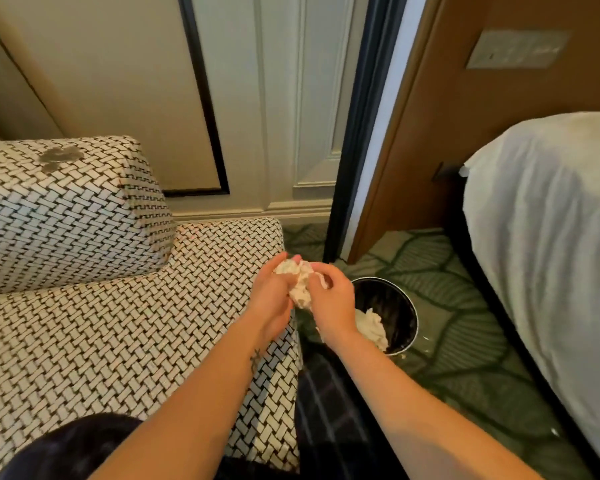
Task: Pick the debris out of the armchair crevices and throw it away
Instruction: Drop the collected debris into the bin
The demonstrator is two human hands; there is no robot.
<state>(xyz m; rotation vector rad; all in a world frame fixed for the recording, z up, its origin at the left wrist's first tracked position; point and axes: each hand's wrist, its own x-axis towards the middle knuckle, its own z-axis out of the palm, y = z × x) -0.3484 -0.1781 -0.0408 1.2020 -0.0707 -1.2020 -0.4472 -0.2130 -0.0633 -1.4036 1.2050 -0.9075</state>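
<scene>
Item 1. Paper wad (300,284): white and crumpled. We record it held in the air over the right edge of the armchair (118,323) seat, near the far corner and just short of the bin (411,308).

Item 2. Left hand (274,296): fingers curled round the wad's left side, gripping it. A small tattoo shows on the forearm.

Item 3. Right hand (333,306): thumb and fingers pinch the wad's right side, knuckles toward us. The hand partly overlaps the bin's near left rim.

Item 4. Armchair: cream and dark basket-weave fabric. We note a grey stain (61,155) on top of the raised padded block at the seat's far left.

Item 5. Bin: round, dark inside, standing on the green leaf-pattern carpet (465,306) just beside the seat's right edge. More crumpled white paper (373,327) lies in it, against the near wall.

Item 6. Bed (551,237): white cover, along the right edge of the carpet, well apart from the armchair.

Item 7. Panelled wall (284,98): pale, behind the armchair.
</scene>
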